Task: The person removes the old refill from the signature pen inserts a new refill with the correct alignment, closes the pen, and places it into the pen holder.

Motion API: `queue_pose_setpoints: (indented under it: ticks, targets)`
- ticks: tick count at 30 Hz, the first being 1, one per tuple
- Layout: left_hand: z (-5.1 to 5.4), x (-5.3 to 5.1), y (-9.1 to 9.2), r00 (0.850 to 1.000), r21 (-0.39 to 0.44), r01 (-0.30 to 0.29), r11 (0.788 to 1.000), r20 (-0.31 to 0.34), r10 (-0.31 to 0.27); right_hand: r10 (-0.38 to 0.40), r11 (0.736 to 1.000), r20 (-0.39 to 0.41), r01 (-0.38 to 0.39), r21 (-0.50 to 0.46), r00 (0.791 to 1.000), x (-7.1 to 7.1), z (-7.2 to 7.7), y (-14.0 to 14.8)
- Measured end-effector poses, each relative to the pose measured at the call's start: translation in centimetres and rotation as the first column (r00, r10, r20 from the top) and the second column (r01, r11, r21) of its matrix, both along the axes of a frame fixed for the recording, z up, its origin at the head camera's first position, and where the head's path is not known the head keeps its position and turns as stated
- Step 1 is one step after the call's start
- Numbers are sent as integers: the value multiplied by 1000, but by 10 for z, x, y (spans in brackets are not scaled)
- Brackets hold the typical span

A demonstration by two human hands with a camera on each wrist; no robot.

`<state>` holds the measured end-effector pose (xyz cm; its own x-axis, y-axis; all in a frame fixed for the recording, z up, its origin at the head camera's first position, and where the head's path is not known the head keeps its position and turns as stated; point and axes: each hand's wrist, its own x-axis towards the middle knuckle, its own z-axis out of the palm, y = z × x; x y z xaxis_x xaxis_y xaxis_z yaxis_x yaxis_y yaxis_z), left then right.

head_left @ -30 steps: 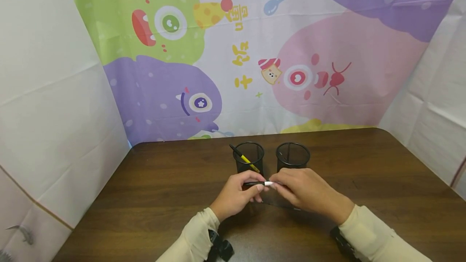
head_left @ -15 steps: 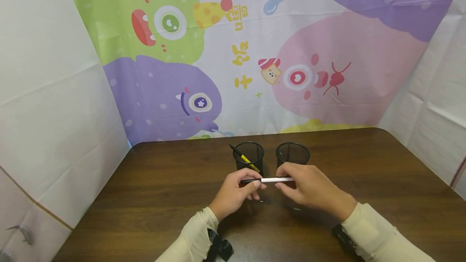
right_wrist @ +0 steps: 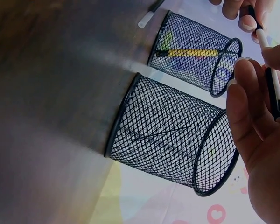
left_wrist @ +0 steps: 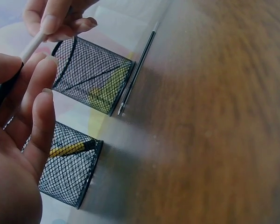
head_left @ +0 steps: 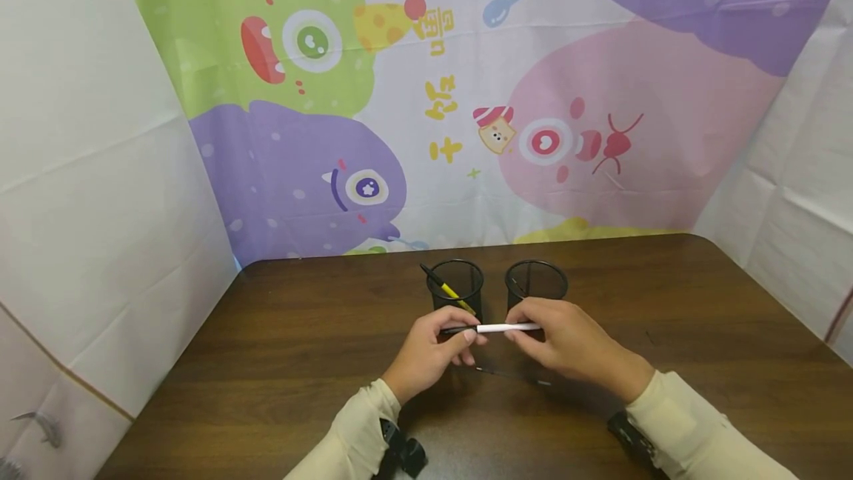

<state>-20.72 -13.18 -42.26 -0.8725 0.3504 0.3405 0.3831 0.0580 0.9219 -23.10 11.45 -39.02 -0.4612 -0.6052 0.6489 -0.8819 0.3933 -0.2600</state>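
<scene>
In the head view both hands meet over the table around one slim pen barrel, black at the left and white toward the right. My left hand pinches its black part between thumb and fingers. My right hand grips the white part with thumb and fingertips. The right wrist view shows another black section of the barrel by the right palm. A thin dark pen refill with a metal tip lies on the tabletop, beneath the hands in the head view.
Behind the hands stand two black mesh pen cups, the left cup and the right cup. A yellow and black pen leans inside the left one. Beyond the brown table hangs a cartoon-printed cloth.
My right hand has shifted slightly along the barrel, away from the left hand, so more white barrel shows between them. The left hand stays almost still, and so do the cups.
</scene>
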Motion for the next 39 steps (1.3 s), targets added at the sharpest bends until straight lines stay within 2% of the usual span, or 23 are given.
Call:
queue_pose_setpoints:
  ticks: [8,13,24,33,39]
  targets:
    - [0,0,-1,1000,34,12,999,11,-12,13,1000,3,-13,-9,1000,1,1,-1]
    - [0,0,-1,1000,29,1,1000,12,-1,32,999,36,-30,-36,999,2,3,-2]
    - [1,1,-1,1000,8,2,1000,-20,-2,9,1000,97,-6,-24,995,1,0,-1]
    - [0,0,0,1000,24,23,999,-11,-23,22,999,100,-19,-26,995,-2,-3,1]
    - [-1,0,0,1000,35,22,999,-4,-22,8,1000,100,-9,7,995,-1,0,1]
